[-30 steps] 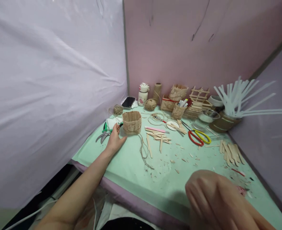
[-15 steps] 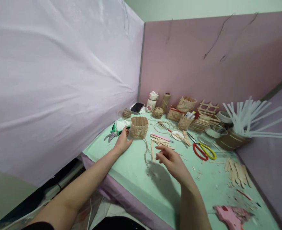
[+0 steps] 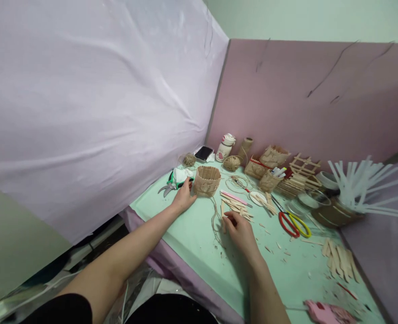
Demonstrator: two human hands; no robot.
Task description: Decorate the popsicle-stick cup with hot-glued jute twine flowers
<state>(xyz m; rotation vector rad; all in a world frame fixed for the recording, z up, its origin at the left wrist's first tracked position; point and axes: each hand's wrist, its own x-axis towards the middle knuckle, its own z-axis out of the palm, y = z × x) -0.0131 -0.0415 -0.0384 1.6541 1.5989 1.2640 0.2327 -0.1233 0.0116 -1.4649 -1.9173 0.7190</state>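
A small round basket made of wooden craft sticks (image 3: pixel 207 181) stands upright on the green tabletop, with loose twine (image 3: pixel 215 220) trailing from its base. Beside its left side is my left hand (image 3: pixel 184 198), thumb and fingers apart, the thumb close to the basket wall. Green-handled pruning shears (image 3: pixel 168 188) lie just past those fingers, partly under a white tissue. My right hand (image 3: pixel 240 229) has its fingers curled together, with the tips at a single craft stick (image 3: pixel 223 209) beside a pile of sticks (image 3: pixel 237 207). The fingertips partly hide that stick.
Red-and-yellow scissors (image 3: pixel 293 224) and a pink pen (image 3: pixel 232 196) lie to the right. Further back stand twine balls (image 3: pixel 232 163), a white bottle (image 3: pixel 225 147) and finished stick baskets (image 3: pixel 258 166). A pink glue gun (image 3: pixel 325 312) rests at the front right, near flat sticks (image 3: pixel 341 258).
My right hand has come down to the craft stick and its fingers have closed in. My left hand stays beside the basket. The view has shifted, so things appear further right.
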